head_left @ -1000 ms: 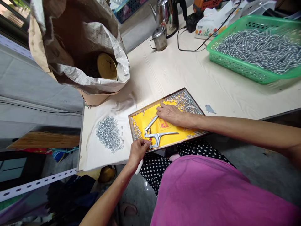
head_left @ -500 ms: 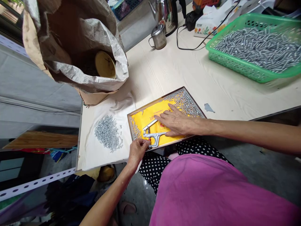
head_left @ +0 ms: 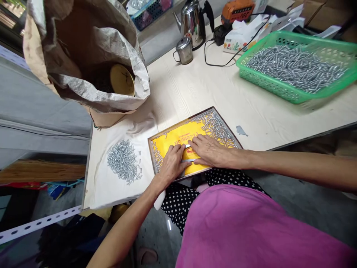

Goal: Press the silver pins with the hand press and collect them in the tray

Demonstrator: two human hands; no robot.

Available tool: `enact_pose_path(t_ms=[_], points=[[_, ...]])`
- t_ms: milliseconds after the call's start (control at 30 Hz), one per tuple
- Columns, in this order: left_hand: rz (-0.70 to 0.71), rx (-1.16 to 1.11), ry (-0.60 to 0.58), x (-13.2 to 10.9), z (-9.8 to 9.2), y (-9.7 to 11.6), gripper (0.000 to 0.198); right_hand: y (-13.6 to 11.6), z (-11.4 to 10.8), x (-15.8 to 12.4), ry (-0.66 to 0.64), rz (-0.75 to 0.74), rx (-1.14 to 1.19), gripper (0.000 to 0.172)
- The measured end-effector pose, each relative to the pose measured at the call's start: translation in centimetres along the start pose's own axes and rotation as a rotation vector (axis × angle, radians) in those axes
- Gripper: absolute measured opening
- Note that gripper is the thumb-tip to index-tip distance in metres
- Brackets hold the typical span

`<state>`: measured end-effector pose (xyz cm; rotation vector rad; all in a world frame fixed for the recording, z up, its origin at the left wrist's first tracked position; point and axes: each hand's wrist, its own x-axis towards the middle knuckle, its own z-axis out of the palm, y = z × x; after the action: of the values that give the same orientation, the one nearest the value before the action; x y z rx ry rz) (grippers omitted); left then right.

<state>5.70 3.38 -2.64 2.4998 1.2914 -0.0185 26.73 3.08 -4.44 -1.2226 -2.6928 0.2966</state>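
The left hand (head_left: 173, 163) and the right hand (head_left: 209, 152) hold a grey tool (head_left: 188, 160) over the yellow-bottomed tray (head_left: 173, 136), where small metal pins (head_left: 219, 128) lie. A green basket (head_left: 267, 88) stands on the worktop (head_left: 212, 87).

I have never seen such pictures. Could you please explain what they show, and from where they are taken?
No machine here: a person works with two bare hands, seen by one camera worn on the head, looking forward and down. The left hand and right hand hold a silver tool, mostly covering it, over a yellow-bottomed tray with metal pins. On the table are a pile of pins on a white cloth, a green basket of pins, a cup and a kettle.
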Motion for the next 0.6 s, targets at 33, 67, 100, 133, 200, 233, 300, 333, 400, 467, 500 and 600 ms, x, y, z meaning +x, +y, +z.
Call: enact_pose_path(t_ms=[33,67,100,133,200,233,300,333,400,467,500,600], points=[[0.002,-0.012,0.005,-0.1,0.1,-0.1,0.044,-0.3,0.2,0.1,-0.014,-0.010,-0.007,0.035],[0.002,-0.023,0.011,-0.3,0.2,-0.2,0.035,-0.6,0.5,0.2,-0.029,-0.024,-0.011,0.024],[0.000,-0.029,0.015,-0.4,0.3,-0.2,0.027,-0.9,0.8,0.3,-0.046,-0.040,-0.011,0.017],[-0.003,-0.028,0.014,-0.6,0.4,-0.2,0.021,-1.2,1.0,0.4,-0.063,-0.049,-0.006,0.017],[-0.013,-0.011,0.003,-0.7,0.6,-0.1,0.014,-1.6,1.3,0.7,-0.083,-0.049,0.018,0.021],[-0.018,-0.001,-0.001,-0.7,0.6,0.0,0.013,-1.6,1.3,0.8,-0.081,-0.045,0.028,0.022],[-0.030,0.013,0.017,-0.9,0.7,0.2,0.018,-1.4,1.0,0.9,-0.060,-0.038,0.026,0.019],[-0.037,0.018,0.045,-1.0,0.7,0.3,0.023,-1.0,0.8,1.0,-0.044,-0.037,0.016,0.015],[-0.035,0.035,0.126,-1.3,0.9,0.7,0.030,0.0,0.3,1.0,-0.009,-0.039,-0.008,0.025],[0.006,0.068,0.193,-1.7,1.3,1.1,0.026,1.4,0.3,1.3,0.012,-0.049,-0.019,0.039],[0.034,0.085,0.208,-1.9,1.5,1.4,0.022,2.2,0.4,1.5,0.016,-0.065,-0.020,0.036],[0.084,0.098,0.185,-2.0,2.2,2.5,0.019,4.3,1.1,2.8,0.063,-0.135,-0.050,0.018]])
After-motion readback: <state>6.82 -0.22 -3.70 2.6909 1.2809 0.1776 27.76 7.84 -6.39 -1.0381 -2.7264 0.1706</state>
